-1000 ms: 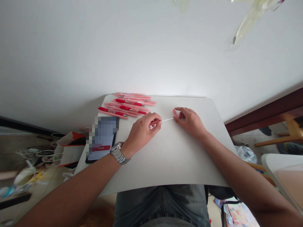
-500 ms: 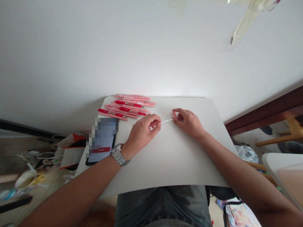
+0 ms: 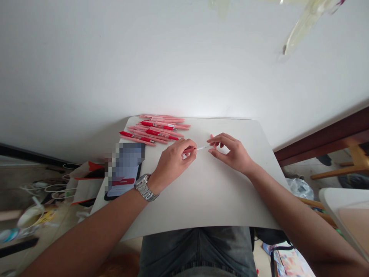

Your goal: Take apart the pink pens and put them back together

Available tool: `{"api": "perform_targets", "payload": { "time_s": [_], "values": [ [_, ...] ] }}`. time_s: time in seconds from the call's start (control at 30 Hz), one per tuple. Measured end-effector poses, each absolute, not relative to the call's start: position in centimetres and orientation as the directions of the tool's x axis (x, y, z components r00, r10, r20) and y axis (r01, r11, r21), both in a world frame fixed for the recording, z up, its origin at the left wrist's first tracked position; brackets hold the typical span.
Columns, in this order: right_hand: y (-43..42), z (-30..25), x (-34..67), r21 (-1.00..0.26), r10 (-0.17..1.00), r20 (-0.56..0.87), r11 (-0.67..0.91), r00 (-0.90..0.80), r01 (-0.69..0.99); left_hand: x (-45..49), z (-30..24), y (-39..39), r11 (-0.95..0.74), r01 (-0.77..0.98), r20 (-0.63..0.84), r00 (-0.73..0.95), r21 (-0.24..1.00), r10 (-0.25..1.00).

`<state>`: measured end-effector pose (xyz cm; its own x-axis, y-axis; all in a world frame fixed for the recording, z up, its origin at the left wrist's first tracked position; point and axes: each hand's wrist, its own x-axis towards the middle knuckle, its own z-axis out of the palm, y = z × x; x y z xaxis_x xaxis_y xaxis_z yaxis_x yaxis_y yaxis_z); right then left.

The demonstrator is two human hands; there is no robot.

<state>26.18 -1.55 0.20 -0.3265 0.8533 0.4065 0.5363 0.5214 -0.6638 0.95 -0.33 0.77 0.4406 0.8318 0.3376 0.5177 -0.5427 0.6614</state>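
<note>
My left hand (image 3: 173, 161), with a metal watch at the wrist, is closed around the red end of a pen part (image 3: 188, 149). A thin white refill (image 3: 203, 147) sticks out of it to the right. My right hand (image 3: 230, 152) pinches the far end of that refill with thumb and forefinger; a small pink piece (image 3: 211, 136) shows by its fingertips. Both hands rest over a white board (image 3: 207, 192) lying across my lap. A pile of several red and pink pens (image 3: 155, 129) lies at the board's far left.
A phone (image 3: 123, 169) lies on the board's left edge. Paper bags and clutter (image 3: 80, 181) sit on the floor to the left. A dark wooden ledge (image 3: 323, 138) and another white table (image 3: 346, 215) stand to the right. A white wall rises behind the board.
My right hand has shifted slightly left and lifted, its fingers now curled more around the refill's end. The visible stretch of refill between the hands is shorter. The left hand has barely moved.
</note>
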Motion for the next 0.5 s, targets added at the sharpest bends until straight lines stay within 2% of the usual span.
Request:
{"api": "perform_targets", "payload": {
  "time_s": [0.2,0.5],
  "values": [
    [-1.67,0.03,25.79,-0.636,0.838,0.433,0.545,-0.332,0.546,0.98,0.63,-0.41,-0.537,0.530,0.319,0.449,0.656,0.834],
    [-1.64,0.78,26.34,-0.659,0.841,0.458,0.538,-0.286,0.526,0.96,0.70,-0.34,-0.533,0.534,0.329,0.434,0.656,0.839]
  ]
}}
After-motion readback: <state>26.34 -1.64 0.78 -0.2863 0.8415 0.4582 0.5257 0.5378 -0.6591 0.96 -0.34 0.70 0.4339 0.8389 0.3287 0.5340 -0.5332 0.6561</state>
